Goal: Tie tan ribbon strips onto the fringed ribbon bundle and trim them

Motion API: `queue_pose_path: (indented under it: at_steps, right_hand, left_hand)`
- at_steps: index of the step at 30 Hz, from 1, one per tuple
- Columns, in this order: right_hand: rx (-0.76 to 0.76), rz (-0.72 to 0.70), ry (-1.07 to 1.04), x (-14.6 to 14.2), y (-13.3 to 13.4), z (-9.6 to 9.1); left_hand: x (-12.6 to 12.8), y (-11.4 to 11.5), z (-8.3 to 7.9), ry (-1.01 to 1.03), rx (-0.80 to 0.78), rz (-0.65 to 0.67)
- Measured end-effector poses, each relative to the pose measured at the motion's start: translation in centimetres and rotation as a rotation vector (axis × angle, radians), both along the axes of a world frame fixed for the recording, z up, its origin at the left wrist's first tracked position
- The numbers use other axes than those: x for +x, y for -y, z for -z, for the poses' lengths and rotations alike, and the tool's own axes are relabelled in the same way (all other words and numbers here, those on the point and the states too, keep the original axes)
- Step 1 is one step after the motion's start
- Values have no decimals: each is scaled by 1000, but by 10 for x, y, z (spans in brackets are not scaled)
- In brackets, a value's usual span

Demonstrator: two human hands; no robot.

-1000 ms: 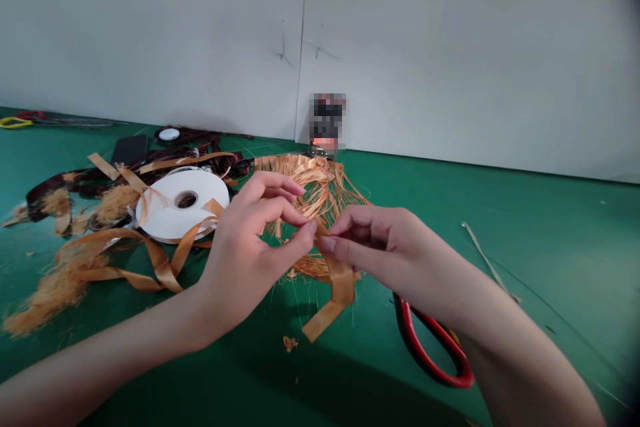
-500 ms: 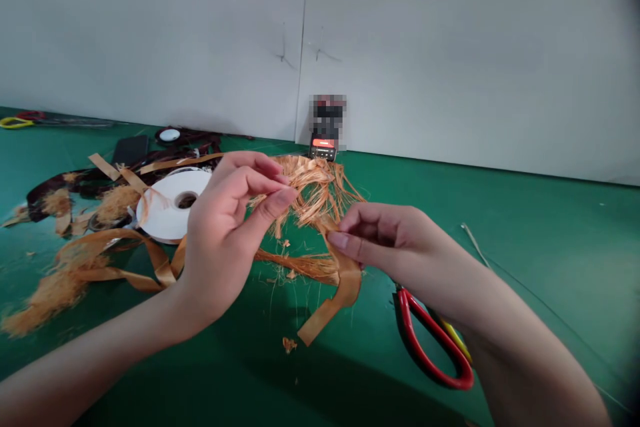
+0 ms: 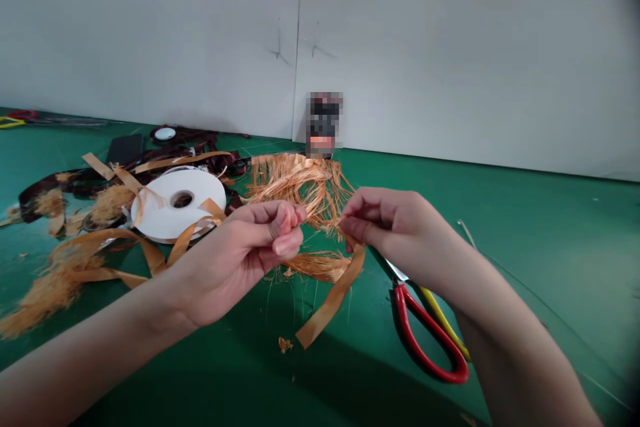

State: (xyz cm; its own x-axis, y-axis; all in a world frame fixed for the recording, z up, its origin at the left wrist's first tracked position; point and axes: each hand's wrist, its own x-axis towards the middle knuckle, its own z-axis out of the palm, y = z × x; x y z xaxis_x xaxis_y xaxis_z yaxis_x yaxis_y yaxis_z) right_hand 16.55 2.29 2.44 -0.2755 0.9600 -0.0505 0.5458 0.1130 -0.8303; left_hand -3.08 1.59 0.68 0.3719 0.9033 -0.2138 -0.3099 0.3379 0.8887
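My right hand [image 3: 387, 217] pinches a length of golden-brown ribbon [image 3: 333, 303] between thumb and fingers. The ribbon's free end hangs down and curves toward the left. Across from it, my left hand [image 3: 250, 247] is closed in a pinch, a short gap from the right fingertips. What it grips, perhaps a fine thread, is too small to make out. Behind the hands lies a frayed ribbon piece with long loose fibres [image 3: 295, 173]. A bundle of loosened threads [image 3: 320, 265] rests on the table below the fingers.
Red-handled scissors [image 3: 435, 347] lie under my right wrist, a yellow handle beside them. On the left are a white ribbon spool [image 3: 155, 203], fuzzy thread clumps [image 3: 45, 300] and dark ribbon [image 3: 37, 193]. A phone [image 3: 325, 123] leans on the pale wall [image 3: 450, 47] behind the green table [image 3: 525, 213].
My left hand has lowered and its fingers have curled in tighter. My right hand has shifted slightly up, and the ribbon's upper part has turned in its fingers.
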Motion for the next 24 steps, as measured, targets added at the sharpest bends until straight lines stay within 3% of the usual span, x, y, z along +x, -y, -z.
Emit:
queue_pose_path:
  at_steps: [6,11,15,17,18,20,24]
  right_hand:
    - [206,72,223,-9,0,7]
    - [327,140,332,-9,0,15]
    - [420,327,489,0,-11,18]
    - [366,326,408,3,-15,18]
    - [320,291,339,4,-16,17]
    - [203,197,185,3,-15,16]
    - [-36,63,-20,-3,-7,13]
  left_hand:
    - [3,4,-2,-55,-200,79]
    - [7,7,-3,55,-283,180]
    - [5,19,-8,45,-364,477]
    - [4,24,-12,-2,-385,706]
    - [3,25,-13,-34,-369,745]
    - [3,25,-12,-139,-296,694]
    - [6,17,-4,-439,-15,287]
